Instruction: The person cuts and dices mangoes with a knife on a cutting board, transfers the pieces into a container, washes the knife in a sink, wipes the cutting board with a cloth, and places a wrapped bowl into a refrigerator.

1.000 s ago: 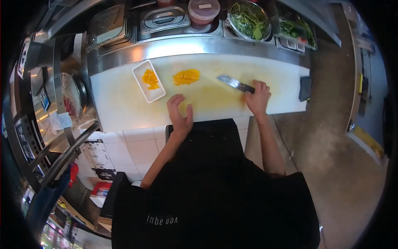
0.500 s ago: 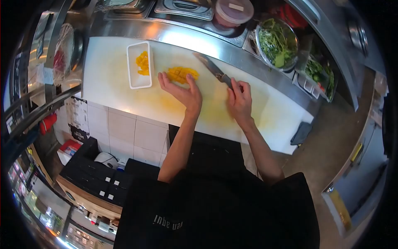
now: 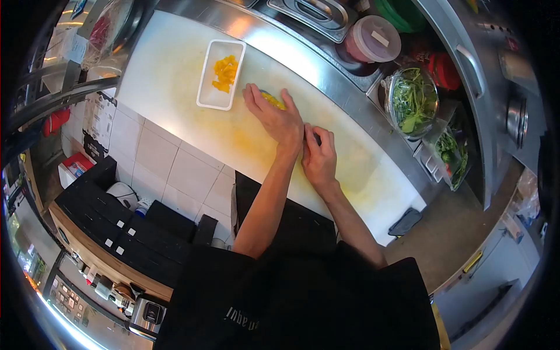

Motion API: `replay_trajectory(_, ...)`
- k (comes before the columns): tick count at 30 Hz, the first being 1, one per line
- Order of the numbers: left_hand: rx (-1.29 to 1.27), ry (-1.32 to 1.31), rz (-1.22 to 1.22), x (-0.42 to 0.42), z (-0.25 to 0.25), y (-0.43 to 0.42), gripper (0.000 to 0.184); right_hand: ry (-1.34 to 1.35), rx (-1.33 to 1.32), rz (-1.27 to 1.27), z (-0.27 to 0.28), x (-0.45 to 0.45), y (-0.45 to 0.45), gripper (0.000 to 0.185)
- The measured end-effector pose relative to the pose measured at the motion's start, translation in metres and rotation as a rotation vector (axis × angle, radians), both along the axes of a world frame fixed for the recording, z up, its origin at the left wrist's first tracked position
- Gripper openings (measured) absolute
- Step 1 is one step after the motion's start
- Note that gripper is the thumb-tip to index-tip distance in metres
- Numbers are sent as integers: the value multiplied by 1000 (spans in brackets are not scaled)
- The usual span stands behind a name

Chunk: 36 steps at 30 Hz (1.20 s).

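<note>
- Diced yellow food [image 3: 273,100] lies in a small pile on the white cutting board [image 3: 175,76], right of the white tray [image 3: 213,98] in the head view and partly covered by the left hand [image 3: 280,121].
- Left hand: back upward, fingers together and reaching toward the tray, thumb apart from them on the other side of the pile, so the hand is open and arched around the food. Whether the fingertips press on the board cannot be told.
- Right hand [image 3: 319,156]: curled and clamped on the dark-handled knife [image 3: 317,139], just beside the left wrist, with its knuckles toward the steel ledge [image 3: 291,48].
- Both forearms come up from the black shirt [image 3: 291,303] and cross the near edge of the board, drawing closer together toward the hands.
- The left hand stands between the camera and much of the pile; the knife's blade is hidden, so its contact with the food cannot be told.
- More yellow pieces [image 3: 225,73] sit inside the tray, near its far end.
- Beyond the ledge are a lidded steel pan [image 3: 319,16], a round lidded tub [image 3: 376,39], and a bowl [image 3: 433,116] of leafy greens [image 3: 411,99]; a clear container [image 3: 441,169] of greens is beside the bowl.
- Dark cloth [image 3: 405,221] lies at the board's right end.
</note>
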<state>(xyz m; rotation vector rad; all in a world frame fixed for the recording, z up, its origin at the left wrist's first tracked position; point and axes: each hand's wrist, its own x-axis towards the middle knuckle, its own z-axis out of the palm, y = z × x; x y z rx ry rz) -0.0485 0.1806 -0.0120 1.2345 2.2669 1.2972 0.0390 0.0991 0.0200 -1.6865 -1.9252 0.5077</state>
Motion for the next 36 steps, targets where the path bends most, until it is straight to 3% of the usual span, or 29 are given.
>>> replay_trajectory(4, 3, 61, 1, -3, -3, -1, 50, 31, -30, 23, 2, 0, -2, 48)
replay_trajectory(9, 68, -82, -17, -5, -1, -6, 32, 55, -61, 0, 4, -7, -11, 48)
replay_trajectory(14, 114, -121, -106, -13, 5, -12, 30, 85, -62, -99, 11, -24, -29, 45)
replay_trajectory(19, 174, -180, -203, -29, 53, -4, 29, 126, 34, -197, 49, -53, -32, 42)
replay_trajectory(21, 258, -29, -282, -51, 74, 8, 28, 144, 37, -229, 74, -74, -24, 41)
replay_trajectory(24, 280, -58, -343, -91, 105, 33, 28, 148, 45, -266, 95, -118, -9, 41)
replay_trajectory(27, 283, -171, -391, -126, 101, 55, 28, 314, 14, -339, 100, -162, 6, 47)
replay_trajectory(29, 238, -228, -434, -143, 87, 69, 29, 273, -20, -397, 95, -175, 6, 47)
replay_trajectory(31, 169, -468, -551, -154, 75, 75, 26, 224, -85, -452, 93, -180, -3, 47)
replay_trajectory(36, 93, -607, -596, -179, 80, 85, 37, 247, -98, -546, 99, -173, -13, 45)
